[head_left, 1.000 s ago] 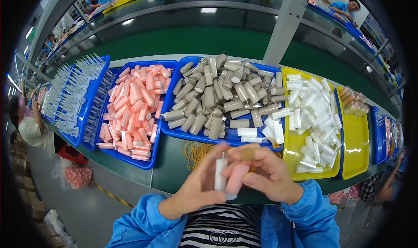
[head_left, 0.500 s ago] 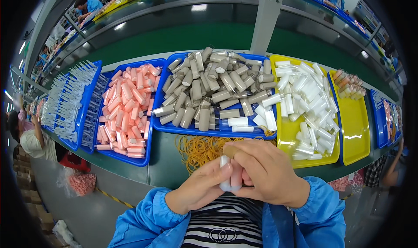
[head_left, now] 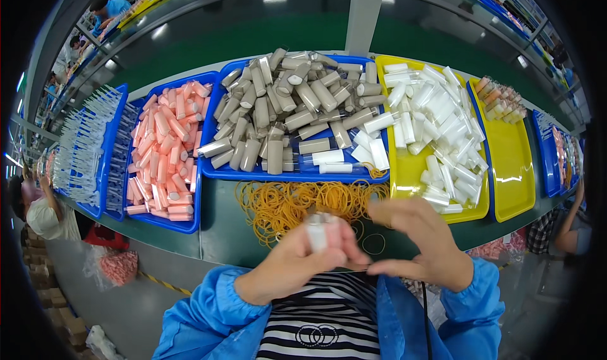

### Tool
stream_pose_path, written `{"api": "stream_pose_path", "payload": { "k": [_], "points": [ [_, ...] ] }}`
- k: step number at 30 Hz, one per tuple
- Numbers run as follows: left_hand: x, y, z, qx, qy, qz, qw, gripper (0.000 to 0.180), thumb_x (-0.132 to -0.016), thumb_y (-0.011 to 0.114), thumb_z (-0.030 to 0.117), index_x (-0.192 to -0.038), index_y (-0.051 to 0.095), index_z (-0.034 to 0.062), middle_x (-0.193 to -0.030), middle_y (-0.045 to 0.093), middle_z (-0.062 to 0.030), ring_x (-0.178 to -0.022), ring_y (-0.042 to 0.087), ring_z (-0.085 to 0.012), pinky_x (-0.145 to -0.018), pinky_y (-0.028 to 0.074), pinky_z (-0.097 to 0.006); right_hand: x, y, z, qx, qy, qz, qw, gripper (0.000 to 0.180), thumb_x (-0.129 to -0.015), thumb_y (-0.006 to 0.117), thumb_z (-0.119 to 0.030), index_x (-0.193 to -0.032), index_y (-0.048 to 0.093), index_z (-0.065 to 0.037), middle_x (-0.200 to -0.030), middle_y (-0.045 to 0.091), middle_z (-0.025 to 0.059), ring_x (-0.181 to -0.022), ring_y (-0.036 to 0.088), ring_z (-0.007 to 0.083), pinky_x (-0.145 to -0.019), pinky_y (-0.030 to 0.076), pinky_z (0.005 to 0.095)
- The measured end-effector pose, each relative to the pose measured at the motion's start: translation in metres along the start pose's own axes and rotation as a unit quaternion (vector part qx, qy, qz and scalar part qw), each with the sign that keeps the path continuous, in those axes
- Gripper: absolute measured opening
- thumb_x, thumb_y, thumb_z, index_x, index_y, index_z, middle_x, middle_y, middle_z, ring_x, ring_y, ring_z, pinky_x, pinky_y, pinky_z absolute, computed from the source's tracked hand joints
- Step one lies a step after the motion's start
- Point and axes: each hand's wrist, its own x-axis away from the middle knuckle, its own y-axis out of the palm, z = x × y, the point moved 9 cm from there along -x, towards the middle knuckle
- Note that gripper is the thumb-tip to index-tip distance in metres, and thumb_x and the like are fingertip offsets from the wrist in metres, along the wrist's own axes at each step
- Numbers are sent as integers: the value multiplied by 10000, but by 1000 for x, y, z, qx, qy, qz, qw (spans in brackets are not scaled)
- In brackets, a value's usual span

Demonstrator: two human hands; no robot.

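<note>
Left hand (head_left: 297,265): fingers closed around a small bundle of tubes (head_left: 321,230), white and pink. Right hand (head_left: 423,249): fingers half curled, grip unclear. Loose rubber bands (head_left: 297,202) heaped just beyond, before blue tray (head_left: 208,170).

Blue jacket sleeves (head_left: 208,309), elastic cuffs; black-and-white striped shirt (head_left: 322,322) beneath; bare fingers (head_left: 354,249).

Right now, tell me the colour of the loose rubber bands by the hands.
Orange-yellow rubber bands, clearest in the head view.
</note>
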Motion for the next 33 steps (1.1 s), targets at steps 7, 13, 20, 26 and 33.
{"api": "stream_pose_path", "payload": {
  "k": [7, 13, 20, 26, 33],
  "points": [
    [11, -17, 21, -92, 57, 92, 990, 227, -877, 659, 143, -991, 525, -1, -918, 597, -124, -831, 611, -218, -771, 524, -356, 63, 51, 22, 256, -35, -170, 951, 237, -758, 714, -143, -966, 635, -61, -949, 598, 23, -872, 572, 177, -730, 443, 318],
    [13, -11, 25, -229, 123, 99, 961, 293, -836, 688, 39, -1062, 506, -5, -962, 612, -130, -899, 636, -225, -842, 525, -365, 38, 25, 28, 62, 66, -81, 993, 188, -812, 691, -87, -968, 598, -39, -954, 642, 66, -852, 603, 220, -753, 459, 327],
    [-3, 11, 24, -220, 142, 41, 964, 332, -864, 682, 10, -1133, 488, 23, -1277, 549, -200, -1184, 545, -233, -1008, 437, -369, 19, 22, 24, -320, 170, 40, 931, 200, -897, 655, -2, -1034, 510, 13, -907, 642, 94, -826, 656, 155, -738, 516, 276],
    [-5, 3, 29, -256, 139, 77, 954, 306, -890, 670, 40, -1141, 498, 16, -996, 572, -31, -980, 577, -95, -847, 483, -261, 1, 17, 17, -487, 159, 137, 848, 278, -933, 599, -6, -1134, 407, 8, -894, 643, 132, -835, 659, 185, -798, 531, 311],
    [-5, -5, 31, -57, 125, 40, 990, 259, -927, 644, 69, -1142, 515, 2, -1040, 603, -67, -964, 612, -126, -857, 497, -279, -10, 21, 18, -429, 155, 137, 879, 264, -960, 568, -33, -1162, 409, 27, -912, 658, 129, -875, 657, 172, -829, 522, 302]
  ]
}}
